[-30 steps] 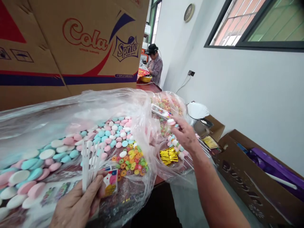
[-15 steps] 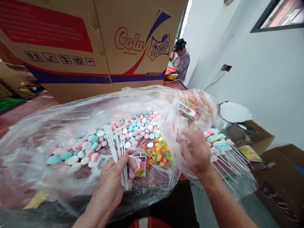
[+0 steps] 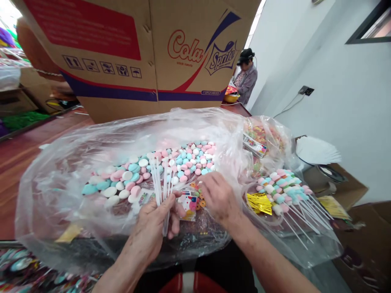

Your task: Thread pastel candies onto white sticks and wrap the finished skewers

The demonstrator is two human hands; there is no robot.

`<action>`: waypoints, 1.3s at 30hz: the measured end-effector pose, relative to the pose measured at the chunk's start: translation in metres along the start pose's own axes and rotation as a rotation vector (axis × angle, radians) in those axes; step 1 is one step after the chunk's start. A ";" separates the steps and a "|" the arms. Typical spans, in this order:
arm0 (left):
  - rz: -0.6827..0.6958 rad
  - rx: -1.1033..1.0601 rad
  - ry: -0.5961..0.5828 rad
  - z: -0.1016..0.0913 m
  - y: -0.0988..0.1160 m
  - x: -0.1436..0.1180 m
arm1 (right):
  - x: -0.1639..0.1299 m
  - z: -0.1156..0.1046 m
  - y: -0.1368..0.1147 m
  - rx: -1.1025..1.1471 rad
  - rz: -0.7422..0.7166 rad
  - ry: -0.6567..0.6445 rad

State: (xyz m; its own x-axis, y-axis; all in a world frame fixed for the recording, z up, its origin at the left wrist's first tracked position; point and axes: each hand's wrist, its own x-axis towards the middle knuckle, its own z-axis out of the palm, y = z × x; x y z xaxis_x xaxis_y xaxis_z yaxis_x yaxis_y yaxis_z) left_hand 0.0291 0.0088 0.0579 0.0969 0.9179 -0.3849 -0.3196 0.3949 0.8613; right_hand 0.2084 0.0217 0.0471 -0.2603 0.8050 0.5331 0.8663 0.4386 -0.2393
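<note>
Left hand (image 3: 152, 230) clamps a fan of sticks (image 3: 161, 185) upright over the bag (image 3: 55, 191); keep them splayed. Right hand (image 3: 218, 197), fingers curled down among ring candies (image 3: 198, 195), grip hidden; pick one cleanly. Finished skewers (image 3: 284, 191) lie right.

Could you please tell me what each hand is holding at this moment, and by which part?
The left hand grips a bunch of white sticks near their lower ends. The right hand rests on the small candies; any hold is hidden.

Cola Sprite cardboard box (image 3: 137, 53), gold twist ties (image 3: 259, 203), finished candy skewers (image 3: 282, 189), co-worker (image 3: 247, 77)
</note>
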 end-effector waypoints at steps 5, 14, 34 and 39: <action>-0.017 0.157 -0.082 -0.001 -0.005 -0.004 | 0.023 0.013 0.035 -0.350 0.187 -0.452; 0.032 0.165 0.003 -0.016 -0.019 0.011 | 0.016 0.019 0.038 -0.191 -0.019 -0.444; 0.034 0.165 -0.010 -0.014 -0.014 0.002 | 0.049 0.025 0.055 -0.247 0.259 -0.546; 0.047 0.171 -0.001 -0.012 -0.013 0.000 | 0.052 0.019 0.043 -0.299 0.292 -0.605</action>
State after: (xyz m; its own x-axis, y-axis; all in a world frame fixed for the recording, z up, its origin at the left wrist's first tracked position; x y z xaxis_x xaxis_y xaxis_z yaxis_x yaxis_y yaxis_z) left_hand 0.0215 0.0035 0.0428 0.0868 0.9354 -0.3427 -0.1589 0.3526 0.9222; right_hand 0.2244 0.0899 0.0489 -0.1166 0.9899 -0.0803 0.9931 0.1149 -0.0255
